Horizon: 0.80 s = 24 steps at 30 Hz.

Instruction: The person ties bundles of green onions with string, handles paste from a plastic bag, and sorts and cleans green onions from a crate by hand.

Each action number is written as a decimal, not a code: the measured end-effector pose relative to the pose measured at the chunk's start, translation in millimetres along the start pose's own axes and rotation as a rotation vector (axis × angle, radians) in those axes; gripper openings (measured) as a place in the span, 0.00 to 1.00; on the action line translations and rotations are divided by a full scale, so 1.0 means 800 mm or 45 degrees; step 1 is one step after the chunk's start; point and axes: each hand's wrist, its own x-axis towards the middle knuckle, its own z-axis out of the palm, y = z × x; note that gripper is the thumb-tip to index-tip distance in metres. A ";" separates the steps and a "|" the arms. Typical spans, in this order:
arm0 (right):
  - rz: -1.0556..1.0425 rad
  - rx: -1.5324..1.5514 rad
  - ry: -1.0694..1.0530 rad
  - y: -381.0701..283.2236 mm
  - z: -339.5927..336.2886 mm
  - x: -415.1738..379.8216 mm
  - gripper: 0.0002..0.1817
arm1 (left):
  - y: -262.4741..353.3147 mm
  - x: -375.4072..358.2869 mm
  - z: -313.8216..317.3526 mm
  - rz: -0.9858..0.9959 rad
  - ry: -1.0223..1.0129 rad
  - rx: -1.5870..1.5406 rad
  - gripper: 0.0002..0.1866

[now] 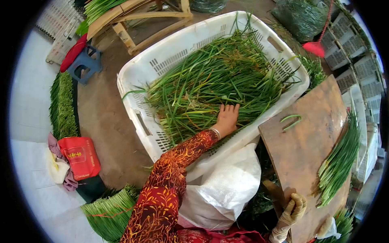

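Observation:
A large white plastic crate (pixel 139 67) holds a loose heap of long green chives (pixel 202 77), some of them browned. My left hand (pixel 227 120), bare with a bracelet at the wrist, rests on the heap near the crate's close side. Its fingers touch the stalks and look slightly apart; I see no bunch gripped in them. At the lower right, my right hand (pixel 293 210) wears a pale glove and is by the wooden board (pixel 302 162). Its fingers curl loosely, thumb apart, with nothing visible between them. A neat bundle of chives (pixel 338 160) lies along the board's right edge.
A white woven sack (pixel 227 190) covers my lap. Tied greens (pixel 109 214) sit lower left, near a red bag (pixel 80 158). A blue stool (pixel 86 65) and a wooden bench (pixel 129 38) stand beyond. White crates (pixel 348 36) line the right side.

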 end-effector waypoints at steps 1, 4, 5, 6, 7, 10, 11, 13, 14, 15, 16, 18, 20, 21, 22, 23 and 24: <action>-0.001 -0.012 0.017 0.003 -0.001 -0.001 0.05 | 0.000 0.002 0.004 0.020 0.018 0.113 0.49; 0.004 -0.023 -0.018 0.005 -0.003 -0.002 0.05 | 0.000 0.009 0.011 -0.009 0.059 0.094 0.50; 0.005 -0.028 -0.007 0.003 -0.003 -0.002 0.05 | 0.001 0.008 0.012 -0.040 0.060 0.100 0.50; -0.020 -0.051 -0.006 0.003 -0.003 -0.001 0.05 | 0.002 0.007 0.016 -0.061 0.029 0.084 0.50; -0.050 -0.071 -0.003 0.003 -0.003 0.000 0.05 | 0.004 0.005 0.014 -0.059 0.040 0.084 0.50; -0.068 -0.080 0.029 -0.008 -0.001 0.004 0.05 | 0.007 0.002 -0.001 -0.047 -0.057 0.168 0.48; -0.071 -0.084 0.037 -0.007 -0.001 0.005 0.05 | 0.008 0.005 -0.001 -0.042 -0.049 0.166 0.48; -0.010 -0.035 0.010 -0.003 -0.001 0.001 0.06 | 0.008 0.008 0.002 -0.074 -0.093 0.218 0.47; -0.001 -0.039 0.001 -0.002 -0.002 0.000 0.06 | 0.005 0.011 0.014 -0.067 0.018 0.259 0.45; -0.036 -0.082 0.008 -0.001 -0.002 0.000 0.07 | 0.001 0.015 0.021 -0.070 0.005 0.258 0.45; -0.078 -0.120 0.014 0.001 -0.001 0.002 0.07 | -0.003 0.019 0.020 -0.090 0.034 0.159 0.43; -0.049 -0.084 0.021 0.004 0.001 0.001 0.07 | -0.013 0.018 0.019 -0.094 0.151 0.003 0.37; -0.013 -0.046 0.030 0.006 0.001 0.001 0.07 | -0.019 0.016 -0.013 -0.100 0.112 -0.121 0.37; -0.004 -0.039 0.024 0.006 0.000 0.001 0.07 | -0.022 0.017 -0.034 -0.095 0.082 -0.248 0.37; 0.007 -0.033 0.015 0.006 0.000 0.000 0.08 | -0.029 0.022 -0.057 -0.146 -0.048 -0.335 0.38; 0.021 -0.030 -0.002 0.007 0.000 0.000 0.08 | -0.040 0.029 -0.079 -0.199 -0.178 -0.423 0.39; -0.023 -0.034 0.022 0.007 0.001 0.002 0.08 | -0.057 0.030 -0.092 -0.199 -0.121 -0.593 0.40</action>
